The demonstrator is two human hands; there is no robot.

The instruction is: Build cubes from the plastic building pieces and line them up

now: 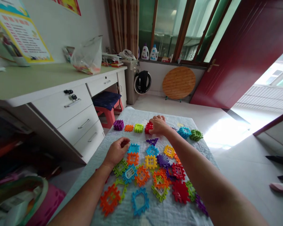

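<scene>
My right hand [158, 124] reaches to the far row and its fingers are closed around a stack of red interlocking plastic pieces [148, 127]. My left hand [119, 150] hovers at the left, fingers loosely curled with a gap at the thumb, holding nothing I can see. Right beside its fingertips lies a light blue piece [133, 148], with an orange square piece [133, 158] below. A purple triangular piece [152, 141] lies between the hands. In the far row are a purple stack [118, 125], an orange piece [129, 128], a lime green stack [138, 128], a blue stack [184, 132] and a dark green stack [196, 135].
Several mixed notched pieces, among them a blue frame [140, 214] and a solid red piece [180, 191], spread over the cloth-covered table [122, 213]. A white desk [70, 81] stands left, a pink basket [49, 201] at lower left, a stool [108, 102] behind.
</scene>
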